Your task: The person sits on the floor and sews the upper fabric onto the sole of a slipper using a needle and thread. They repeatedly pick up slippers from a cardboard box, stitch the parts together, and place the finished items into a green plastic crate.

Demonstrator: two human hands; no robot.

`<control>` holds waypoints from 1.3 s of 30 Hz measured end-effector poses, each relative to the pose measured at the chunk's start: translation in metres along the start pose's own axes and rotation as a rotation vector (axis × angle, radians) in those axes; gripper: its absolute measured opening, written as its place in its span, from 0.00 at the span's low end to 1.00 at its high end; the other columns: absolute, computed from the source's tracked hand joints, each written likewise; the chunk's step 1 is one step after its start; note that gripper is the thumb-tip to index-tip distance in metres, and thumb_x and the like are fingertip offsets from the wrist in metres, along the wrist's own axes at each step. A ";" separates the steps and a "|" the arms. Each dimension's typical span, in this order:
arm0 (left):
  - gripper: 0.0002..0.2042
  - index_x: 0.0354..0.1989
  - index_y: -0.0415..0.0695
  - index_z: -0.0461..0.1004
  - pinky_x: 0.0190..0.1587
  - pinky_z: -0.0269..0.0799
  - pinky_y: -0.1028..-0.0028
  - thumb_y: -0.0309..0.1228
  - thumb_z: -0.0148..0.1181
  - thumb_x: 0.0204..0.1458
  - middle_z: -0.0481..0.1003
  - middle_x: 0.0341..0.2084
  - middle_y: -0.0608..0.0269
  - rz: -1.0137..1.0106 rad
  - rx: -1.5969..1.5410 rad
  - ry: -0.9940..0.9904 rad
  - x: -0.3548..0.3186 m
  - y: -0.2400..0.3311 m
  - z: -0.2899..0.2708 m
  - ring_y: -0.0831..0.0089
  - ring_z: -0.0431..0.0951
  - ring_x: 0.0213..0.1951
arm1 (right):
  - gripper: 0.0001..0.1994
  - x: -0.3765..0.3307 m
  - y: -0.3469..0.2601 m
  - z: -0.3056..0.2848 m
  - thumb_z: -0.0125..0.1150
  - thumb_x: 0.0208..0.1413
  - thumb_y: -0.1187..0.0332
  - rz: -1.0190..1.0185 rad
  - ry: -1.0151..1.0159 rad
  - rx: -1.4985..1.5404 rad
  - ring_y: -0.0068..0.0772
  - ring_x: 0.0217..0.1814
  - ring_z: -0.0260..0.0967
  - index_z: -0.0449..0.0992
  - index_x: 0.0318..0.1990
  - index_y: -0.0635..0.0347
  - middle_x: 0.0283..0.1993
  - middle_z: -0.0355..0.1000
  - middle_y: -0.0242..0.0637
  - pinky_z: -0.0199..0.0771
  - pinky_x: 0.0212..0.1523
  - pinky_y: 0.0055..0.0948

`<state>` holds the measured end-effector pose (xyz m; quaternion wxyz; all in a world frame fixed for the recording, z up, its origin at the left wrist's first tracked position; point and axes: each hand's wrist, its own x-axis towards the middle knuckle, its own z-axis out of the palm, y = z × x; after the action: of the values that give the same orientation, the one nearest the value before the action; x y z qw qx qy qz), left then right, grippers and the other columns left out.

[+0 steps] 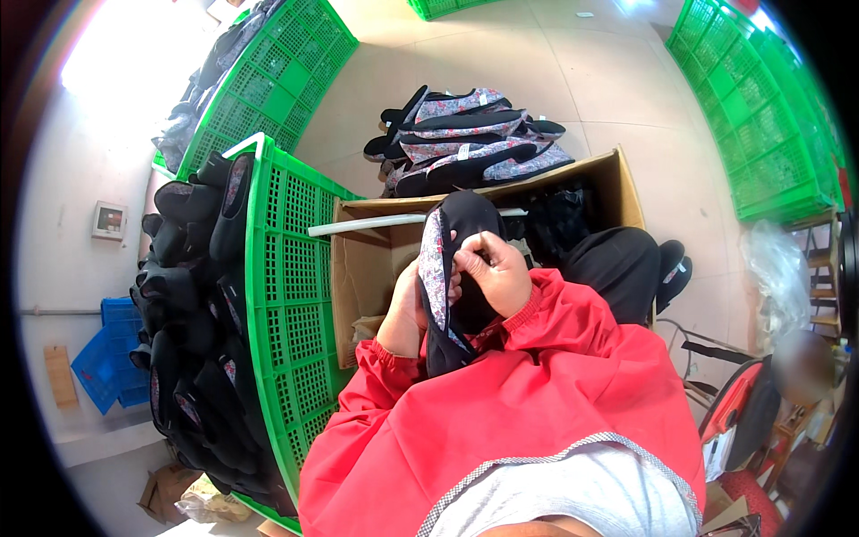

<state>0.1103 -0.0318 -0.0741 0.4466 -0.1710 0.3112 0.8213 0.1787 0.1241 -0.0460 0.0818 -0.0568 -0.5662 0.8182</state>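
Before my chest is a black cloth shoe (472, 215) with a floral-patterned strip along its left side, held on end. My left hand (404, 309) is wrapped round its left side, partly behind the floral strip. Against its middle, my right hand (499, 271) is closed in a pinch, thumb and forefinger together; what lies between the fingertips is too small to make out. Both hands are above an open cardboard box (358, 295), with a pale rod (367, 224) lying across it behind the shoe.
Beyond the box, similar black and floral shoes (474, 148) lie piled on the floor. A green crate (300, 268) full of black shoes (192, 358) stands at my left. More green crates (761, 125) are at far right. A black bag with red (738, 412) sits at lower right.
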 end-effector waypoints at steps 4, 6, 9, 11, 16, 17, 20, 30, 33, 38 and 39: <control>0.18 0.62 0.52 0.68 0.23 0.61 0.76 0.37 0.43 0.65 0.70 0.23 0.63 0.004 -0.010 -0.136 0.003 -0.001 -0.007 0.73 0.65 0.19 | 0.06 0.010 0.022 -0.015 0.58 0.64 0.70 -0.121 0.154 0.066 0.20 0.36 0.68 0.72 0.35 0.63 0.33 0.71 0.30 0.68 0.42 0.19; 0.19 0.62 0.53 0.67 0.22 0.60 0.77 0.36 0.42 0.65 0.69 0.23 0.63 -0.029 -0.087 -0.139 0.003 0.001 -0.007 0.73 0.64 0.19 | 0.10 0.012 0.030 -0.020 0.56 0.66 0.64 -0.131 0.118 0.030 0.15 0.31 0.62 0.69 0.45 0.62 0.34 0.71 0.30 0.63 0.35 0.16; 0.18 0.62 0.51 0.66 0.24 0.63 0.76 0.35 0.43 0.65 0.69 0.23 0.62 -0.001 -0.099 -0.085 0.000 0.000 0.001 0.74 0.64 0.19 | 0.18 0.002 0.028 -0.017 0.52 0.67 0.56 -0.068 0.041 -0.044 0.10 0.26 0.52 0.62 0.55 0.58 0.34 0.69 0.29 0.55 0.28 0.14; 0.18 0.62 0.51 0.67 0.24 0.64 0.76 0.35 0.44 0.65 0.69 0.24 0.62 0.001 -0.116 -0.044 -0.001 0.000 0.006 0.74 0.64 0.19 | 0.17 -0.007 0.031 -0.015 0.49 0.68 0.56 -0.083 0.053 -0.153 0.12 0.27 0.55 0.63 0.54 0.59 0.34 0.68 0.27 0.58 0.29 0.16; 0.19 0.63 0.50 0.66 0.22 0.67 0.76 0.35 0.46 0.64 0.71 0.24 0.62 0.018 -0.105 -0.020 -0.003 0.001 0.002 0.74 0.67 0.19 | 0.14 -0.021 0.029 0.002 0.51 0.68 0.63 -0.055 0.009 0.005 0.23 0.39 0.73 0.64 0.52 0.65 0.42 0.75 0.38 0.72 0.45 0.24; 0.19 0.63 0.49 0.66 0.21 0.68 0.76 0.35 0.46 0.64 0.72 0.24 0.62 0.037 -0.065 0.009 -0.003 0.001 0.003 0.75 0.68 0.19 | 0.13 -0.024 0.028 0.003 0.53 0.67 0.66 -0.031 -0.025 0.109 0.22 0.40 0.73 0.64 0.52 0.65 0.42 0.76 0.38 0.73 0.44 0.24; 0.19 0.63 0.48 0.66 0.22 0.71 0.75 0.36 0.47 0.64 0.75 0.24 0.62 0.075 0.020 0.075 -0.002 0.000 0.006 0.75 0.72 0.19 | 0.14 -0.028 0.034 0.000 0.53 0.66 0.69 -0.019 -0.105 0.042 0.23 0.51 0.69 0.63 0.54 0.64 0.49 0.72 0.38 0.69 0.53 0.24; 0.18 0.60 0.48 0.69 0.23 0.74 0.76 0.37 0.48 0.64 0.80 0.29 0.59 0.083 0.080 0.099 -0.002 -0.003 0.007 0.73 0.77 0.22 | 0.14 -0.025 0.025 0.005 0.56 0.65 0.66 -0.040 -0.042 -0.196 0.23 0.44 0.71 0.67 0.52 0.64 0.45 0.72 0.36 0.71 0.47 0.23; 0.18 0.60 0.49 0.70 0.24 0.75 0.76 0.37 0.47 0.64 0.79 0.29 0.59 0.084 0.078 0.108 -0.001 -0.003 0.007 0.73 0.77 0.22 | 0.14 -0.025 0.025 0.006 0.56 0.65 0.66 -0.041 -0.031 -0.169 0.23 0.43 0.71 0.67 0.52 0.64 0.45 0.72 0.36 0.71 0.46 0.23; 0.17 0.59 0.49 0.71 0.26 0.75 0.75 0.37 0.48 0.64 0.79 0.30 0.60 0.079 0.087 0.106 -0.001 -0.003 0.011 0.73 0.77 0.24 | 0.13 -0.023 0.017 0.009 0.57 0.64 0.66 -0.066 0.009 -0.217 0.26 0.45 0.70 0.69 0.50 0.65 0.44 0.71 0.37 0.70 0.48 0.24; 0.17 0.59 0.49 0.71 0.26 0.75 0.75 0.37 0.48 0.64 0.79 0.30 0.60 0.075 0.087 0.100 -0.001 -0.003 0.010 0.73 0.77 0.24 | 0.13 -0.023 0.016 0.009 0.57 0.64 0.66 -0.077 0.016 -0.223 0.26 0.45 0.70 0.69 0.50 0.65 0.44 0.71 0.37 0.70 0.48 0.25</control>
<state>0.1135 -0.0245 -0.0667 0.4064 -0.1802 0.3748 0.8136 0.1983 0.1055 -0.0581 0.1107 -0.0503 -0.6549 0.7459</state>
